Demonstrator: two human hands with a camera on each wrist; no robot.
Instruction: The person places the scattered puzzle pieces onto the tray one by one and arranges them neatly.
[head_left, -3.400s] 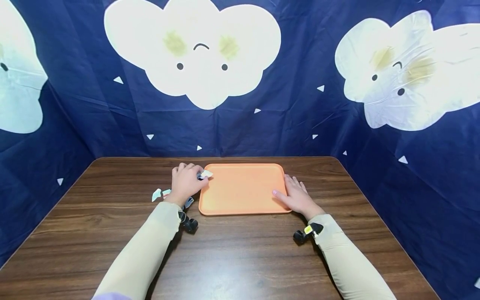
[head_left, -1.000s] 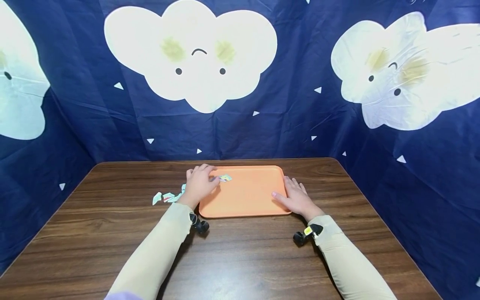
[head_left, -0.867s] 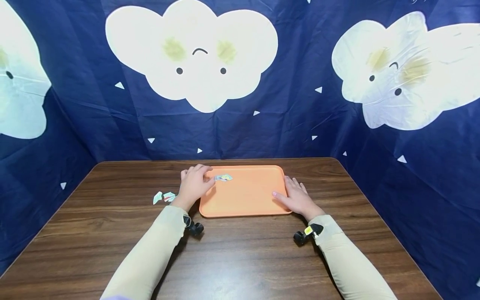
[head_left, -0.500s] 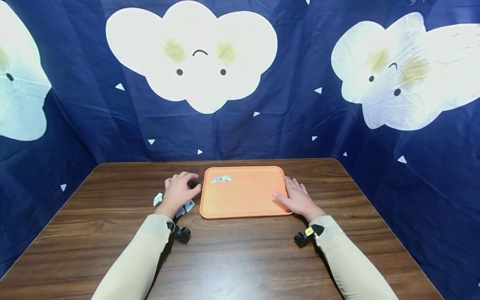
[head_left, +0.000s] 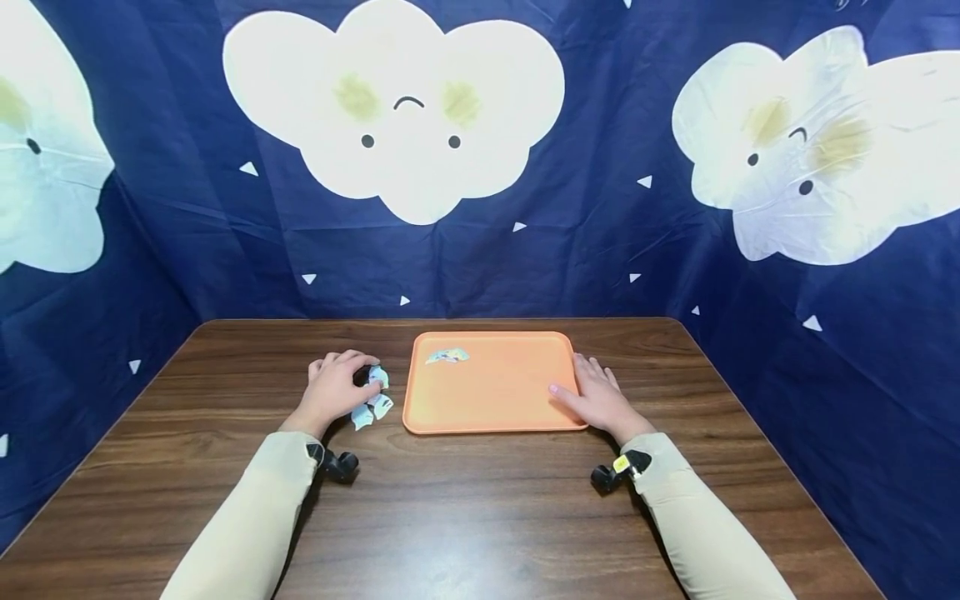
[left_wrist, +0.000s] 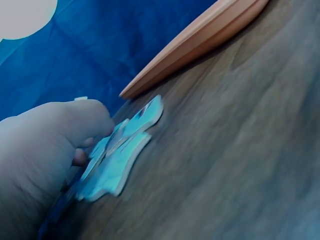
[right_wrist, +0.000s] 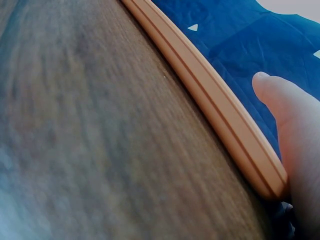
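Several light-blue, flat puzzle pieces [head_left: 362,417] lie on the wooden table left of the orange tray [head_left: 495,417]. My left hand [head_left: 330,390] is over them, thumb and forefinger parted on either side of one printed piece [head_left: 378,378]. In the left wrist view, the thumb overlaps the cluster of thin pieces [left_wrist: 117,167]. A printed patch of puzzle pieces [head_left: 447,356] lies in the tray's far left corner. My right hand [head_left: 597,398] rests at the tray's right edge, its thumb extended over the rim and its straight fingers along the outside.
The brown wooden table [head_left: 480,517] ends at a dark blue curtain [head_left: 600,275] printed with white clouds, which also closes off both sides. Small black cameras [head_left: 341,467] sit at both wrists, close over the tabletop.
My left hand has drawn back from the tray, leaving the printed patch there, and moved left over the loose pieces, covering the leftmost ones. My right hand has stayed at the tray's edge.
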